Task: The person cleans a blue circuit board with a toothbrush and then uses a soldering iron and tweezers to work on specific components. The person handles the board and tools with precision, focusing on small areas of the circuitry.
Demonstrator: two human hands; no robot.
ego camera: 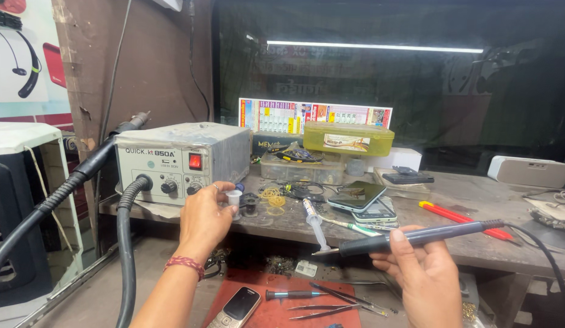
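A dark soldering iron (416, 237) is gripped in the right hand (425, 276), long axis nearly level, tip pointing left. A small white pot (234, 198) on the bench edge is pinched by the left hand (204, 222), just left of that tip.

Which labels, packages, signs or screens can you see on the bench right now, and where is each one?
Rework station: grey box, far left of shelf, red switch, beside left hand.
Printed chart: long multicolour strip against back wall.
Yellow plastic box: lidded, white label, mid-shelf.
Stacked smartphones: dark screens, shelf centre.
Keypad phone: dark screen, on red mat.
Soldering iron: in right hand.
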